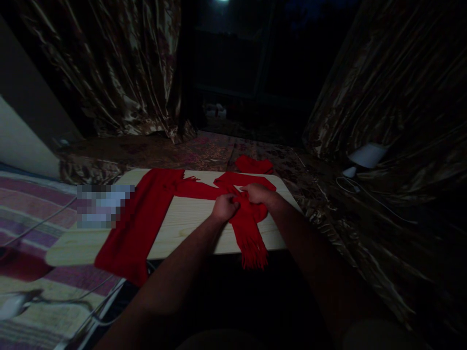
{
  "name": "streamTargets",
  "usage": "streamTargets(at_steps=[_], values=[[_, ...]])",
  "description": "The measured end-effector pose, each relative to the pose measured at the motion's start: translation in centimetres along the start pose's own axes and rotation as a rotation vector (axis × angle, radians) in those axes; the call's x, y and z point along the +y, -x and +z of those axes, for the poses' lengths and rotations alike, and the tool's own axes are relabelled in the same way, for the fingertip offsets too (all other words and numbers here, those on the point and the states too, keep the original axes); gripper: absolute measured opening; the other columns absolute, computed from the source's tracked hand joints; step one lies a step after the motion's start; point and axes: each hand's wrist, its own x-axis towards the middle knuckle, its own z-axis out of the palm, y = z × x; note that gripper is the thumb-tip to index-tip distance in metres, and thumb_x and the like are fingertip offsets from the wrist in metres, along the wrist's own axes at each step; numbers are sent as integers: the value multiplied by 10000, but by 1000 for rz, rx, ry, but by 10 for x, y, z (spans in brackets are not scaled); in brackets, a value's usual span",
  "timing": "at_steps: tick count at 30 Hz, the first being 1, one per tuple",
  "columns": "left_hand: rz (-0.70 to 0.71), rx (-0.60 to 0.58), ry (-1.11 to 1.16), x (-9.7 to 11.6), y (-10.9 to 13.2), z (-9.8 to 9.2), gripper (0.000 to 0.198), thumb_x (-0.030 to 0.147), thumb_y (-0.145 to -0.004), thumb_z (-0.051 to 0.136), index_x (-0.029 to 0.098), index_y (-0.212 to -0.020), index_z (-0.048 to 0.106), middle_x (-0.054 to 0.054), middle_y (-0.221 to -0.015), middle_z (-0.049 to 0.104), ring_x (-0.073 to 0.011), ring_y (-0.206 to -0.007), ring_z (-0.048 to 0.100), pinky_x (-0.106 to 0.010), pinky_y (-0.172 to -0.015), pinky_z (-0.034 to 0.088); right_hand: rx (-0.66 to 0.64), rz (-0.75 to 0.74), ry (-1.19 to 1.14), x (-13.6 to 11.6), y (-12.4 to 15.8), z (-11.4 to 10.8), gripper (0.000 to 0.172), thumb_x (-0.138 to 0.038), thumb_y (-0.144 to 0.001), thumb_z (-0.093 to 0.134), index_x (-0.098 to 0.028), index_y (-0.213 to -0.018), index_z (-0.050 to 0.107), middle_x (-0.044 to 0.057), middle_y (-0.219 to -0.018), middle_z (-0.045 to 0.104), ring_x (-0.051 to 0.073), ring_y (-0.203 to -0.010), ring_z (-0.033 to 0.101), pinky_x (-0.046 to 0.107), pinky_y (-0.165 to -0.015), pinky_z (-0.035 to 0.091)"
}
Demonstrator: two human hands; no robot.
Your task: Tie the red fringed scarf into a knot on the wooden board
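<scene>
A red fringed scarf [245, 227] lies crossed over itself on the right half of a pale wooden table [182, 223]. Its fringe hangs over the front edge. My left hand [225, 207] is closed on the scarf near the crossing, thumb and fingers pinched together. Just to the right, my right hand [256, 193] grips the same crossing, its fingers partly hidden by the cloth. A wide red cloth strip [142, 218] runs down the table's left side and droops past the front edge. From its top, a narrower red band reaches toward my hands.
Another red cloth [254, 164] lies behind the table's far edge. A blurred-out patch [105, 206] covers something at the table's left. Striped bedding [32, 218] with cables is at left. A small white lamp [368, 154] stands at right, near patterned curtains [146, 73].
</scene>
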Motion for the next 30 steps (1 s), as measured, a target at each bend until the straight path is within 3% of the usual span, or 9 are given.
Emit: streamTargets(at_steps=[4,9,12,16,21,23,26,28,30], values=[[-25,-1,26,-3,-3,1,287,168,-787,659,127,-1042,786,-65,-881,769,-168,-785,681,-233,-720,497,112,59,-13,1,5,-7,348,-134,-775,684,-241,-1090,785,94,-1147,762,237,-1061,698,261,-886,481],[-46,18,36,-6,-6,3,266,187,-762,676,120,-993,792,-29,-760,726,-152,-698,636,-226,-661,473,330,145,-268,14,9,-16,342,-106,-781,583,-212,-1053,762,52,-1079,769,182,-1001,684,231,-888,465],[-68,32,39,-6,-7,4,260,194,-762,673,112,-979,791,-16,-696,694,-142,-646,609,-223,-631,456,414,169,-462,28,10,-18,285,-121,-734,579,-179,-965,736,27,-963,757,165,-904,669,221,-804,475],[-83,40,64,-6,-8,4,277,179,-760,681,121,-1007,790,-33,-738,719,-152,-688,636,-229,-665,476,446,187,-695,42,15,-24,160,-203,-681,614,-159,-826,663,4,-804,702,162,-776,634,227,-705,478],[-94,46,79,-6,-8,3,278,192,-772,680,115,-1015,790,-55,-752,730,-176,-730,666,-246,-690,496,487,186,-1008,55,26,-33,179,-300,-751,577,-163,-848,639,43,-788,701,171,-735,659,257,-716,521],[-83,46,66,-5,-7,3,274,186,-774,677,116,-1015,789,-60,-787,741,-180,-752,673,-247,-697,498,388,321,-836,58,30,-34,164,-302,-763,612,-155,-814,664,72,-759,703,199,-733,674,280,-709,523],[-67,41,50,-4,-7,2,265,184,-778,676,120,-1010,787,-65,-819,751,-182,-769,677,-245,-708,498,206,460,-303,56,33,-31,234,-218,-698,728,-124,-912,735,154,-914,743,280,-928,702,321,-822,516],[-65,40,41,-2,-6,1,271,180,-773,680,119,-1015,785,-67,-828,753,-182,-774,677,-244,-714,496,252,373,-70,48,31,-26,443,-179,-702,739,-102,-1138,719,203,-1167,713,307,-1141,649,334,-970,478],[-65,38,39,-1,-5,0,286,166,-762,683,122,-1027,783,-66,-848,757,-179,-779,676,-240,-724,496,348,190,-14,35,27,-20,574,-191,-774,691,-109,-1338,626,184,-1367,629,278,-1273,579,323,-1084,419]])
